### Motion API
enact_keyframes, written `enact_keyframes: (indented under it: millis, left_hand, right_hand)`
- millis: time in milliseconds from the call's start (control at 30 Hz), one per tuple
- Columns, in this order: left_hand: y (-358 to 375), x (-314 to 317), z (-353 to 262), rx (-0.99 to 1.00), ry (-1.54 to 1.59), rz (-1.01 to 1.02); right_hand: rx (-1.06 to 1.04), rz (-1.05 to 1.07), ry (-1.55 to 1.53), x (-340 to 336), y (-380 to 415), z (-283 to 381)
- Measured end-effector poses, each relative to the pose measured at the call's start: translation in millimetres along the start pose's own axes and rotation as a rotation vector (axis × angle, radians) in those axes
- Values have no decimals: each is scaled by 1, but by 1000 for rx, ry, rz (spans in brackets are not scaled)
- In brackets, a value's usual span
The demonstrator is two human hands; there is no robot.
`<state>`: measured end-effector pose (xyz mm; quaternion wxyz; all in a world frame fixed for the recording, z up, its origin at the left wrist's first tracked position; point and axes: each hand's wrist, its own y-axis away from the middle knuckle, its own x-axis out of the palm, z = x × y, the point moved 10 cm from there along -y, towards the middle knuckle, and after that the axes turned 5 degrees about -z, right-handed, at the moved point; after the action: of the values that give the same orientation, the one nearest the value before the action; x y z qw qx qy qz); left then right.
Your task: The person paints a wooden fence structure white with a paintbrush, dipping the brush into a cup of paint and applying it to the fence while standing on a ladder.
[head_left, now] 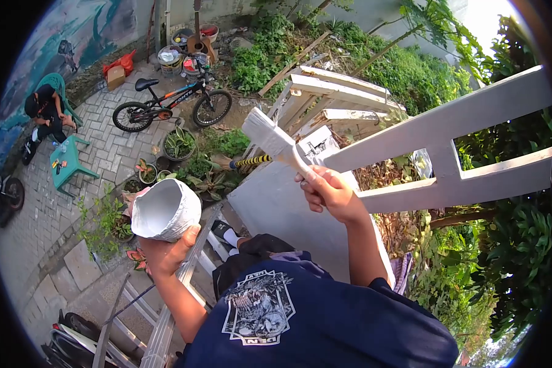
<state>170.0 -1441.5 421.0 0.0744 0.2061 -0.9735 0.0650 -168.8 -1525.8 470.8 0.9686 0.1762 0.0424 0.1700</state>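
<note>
My right hand point(330, 191) is closed around the handle of a paintbrush point(270, 136), whose wide bristles are coated in white paint and point up and to the left. In my left hand point(170, 253) is a round paint pot point(176, 211), its outside crusted with white paint and its mouth tipped toward me. Inside it looks white; the paint level cannot be made out. Right of the brush stands a pale grey-white slatted frame point(405, 147), apart from the bristles.
Below me are a metal ladder point(159, 343) and a pale wall slab point(276, 202). A bicycle point(175, 101), potted plants point(179, 144), a green table point(70, 164) and a seated person point(46, 113) are on the paving. Stacked white boards point(343, 89) lie beyond the brush.
</note>
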Motion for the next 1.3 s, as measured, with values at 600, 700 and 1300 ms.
enact_keyframes:
  millis: [600,700,1300]
  left_hand:
    - [56,49,-91,165,-225,60]
    - [64,47,-92,84,-256,65]
    - [80,50,-95,-24,-506,193]
  right_hand:
    - [293,659,-1062,224,5,-39]
    - [371,690,-1103,226,17,-40]
    - [632,753,-1209,235,16,-76]
